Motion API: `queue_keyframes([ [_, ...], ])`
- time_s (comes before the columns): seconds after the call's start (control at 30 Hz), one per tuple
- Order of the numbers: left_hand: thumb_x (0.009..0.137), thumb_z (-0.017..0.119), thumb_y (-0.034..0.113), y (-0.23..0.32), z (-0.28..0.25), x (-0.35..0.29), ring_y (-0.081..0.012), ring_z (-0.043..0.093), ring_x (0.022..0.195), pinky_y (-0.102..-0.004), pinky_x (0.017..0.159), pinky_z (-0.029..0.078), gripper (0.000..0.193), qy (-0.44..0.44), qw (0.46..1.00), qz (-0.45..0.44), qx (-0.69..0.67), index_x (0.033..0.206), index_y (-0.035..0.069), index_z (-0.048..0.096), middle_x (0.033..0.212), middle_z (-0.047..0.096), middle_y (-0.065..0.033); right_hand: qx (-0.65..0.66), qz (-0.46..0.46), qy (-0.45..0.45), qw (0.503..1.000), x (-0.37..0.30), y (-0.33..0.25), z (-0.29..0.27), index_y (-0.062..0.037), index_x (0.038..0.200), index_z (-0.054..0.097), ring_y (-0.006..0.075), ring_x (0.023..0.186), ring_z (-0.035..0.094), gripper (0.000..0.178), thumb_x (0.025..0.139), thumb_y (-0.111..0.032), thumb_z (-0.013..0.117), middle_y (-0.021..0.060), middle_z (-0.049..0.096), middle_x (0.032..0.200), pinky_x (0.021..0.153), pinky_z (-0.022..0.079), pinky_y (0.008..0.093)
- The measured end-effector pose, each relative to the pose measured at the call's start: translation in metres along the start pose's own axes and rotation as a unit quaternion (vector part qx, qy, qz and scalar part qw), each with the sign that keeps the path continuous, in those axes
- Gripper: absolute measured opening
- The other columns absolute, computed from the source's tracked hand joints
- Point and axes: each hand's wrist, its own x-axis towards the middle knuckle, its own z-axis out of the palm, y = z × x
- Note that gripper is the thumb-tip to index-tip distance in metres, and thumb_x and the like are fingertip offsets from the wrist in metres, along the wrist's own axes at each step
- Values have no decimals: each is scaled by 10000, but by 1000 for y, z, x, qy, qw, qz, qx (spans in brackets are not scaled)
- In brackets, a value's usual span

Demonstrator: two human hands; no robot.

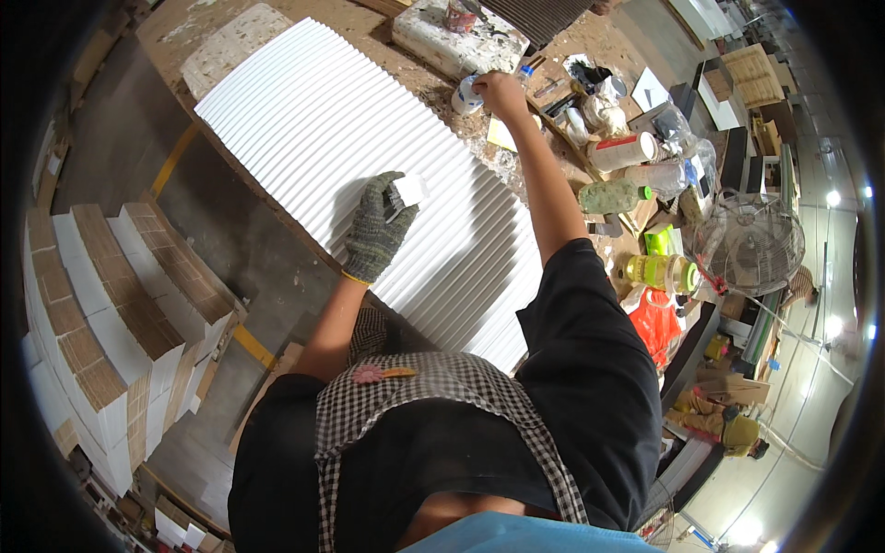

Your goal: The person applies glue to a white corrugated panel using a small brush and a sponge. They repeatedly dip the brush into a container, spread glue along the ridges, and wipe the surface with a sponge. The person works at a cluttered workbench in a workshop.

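Workshop floor (221,207) is grey, 9 to 10 o'clock of frame centre. Stacks of white and brown boards (120,323) stand at 9, yellow line (175,161) on the floor at 10. Next is the bench (364,37), brown and stained. White ribbed panel (323,138) lies on it, reaching from 10 o'clock in past centre. Left grip (376,226), in a grey knit glove with yellow cuff edge, is over the panel at 10. It's narrow, holding a small white block (411,190) that sticks out on its 1 to 2 o'clock side. Can't tell if the block touches the ribs. Stained foam slab (442,41) at 12. White tub (466,98) also at 12, just off the panel's far edge. Right grip (502,95), bare, sits just past 12, fingers bent at the tub; can't tell if they're pinching anything. Clutter further right: red-and-white container (622,151) and green-capped bottle (610,196) at 2, yellow-green bottle (662,273) at 3, red plastic bag (654,324) between 3 and 4. Caged fan (749,241) at 3, outermost.
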Motion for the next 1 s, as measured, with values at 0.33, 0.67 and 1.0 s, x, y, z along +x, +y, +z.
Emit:
queue_keyframes([
  [0.33,844,784,61,6,-2,-2,-270,607,1103,-392,961,517,537,3,1000,-25,-4,1324,59,546,1229,596,-148,-61,-64,91,992,5,13,-14,-139,892,789,328,877,724,129,838,-171,676,128,741,916,776,582,442],
  [0.67,846,781,58,4,-4,0,-274,592,1135,-394,970,512,550,-7,999,-33,3,1339,55,537,1242,588,-148,-51,-81,56,994,-6,-4,-7,-96,891,767,343,866,709,160,888,-202,647,137,707,914,756,570,452],
  [1.0,844,769,48,4,-3,-1,-277,598,1134,-398,979,506,555,-2,1000,-13,3,1348,67,537,1251,595,-144,-211,-138,-23,967,16,-8,-20,-96,932,747,328,790,730,151,921,-177,620,112,738,907,686,587,431],
])
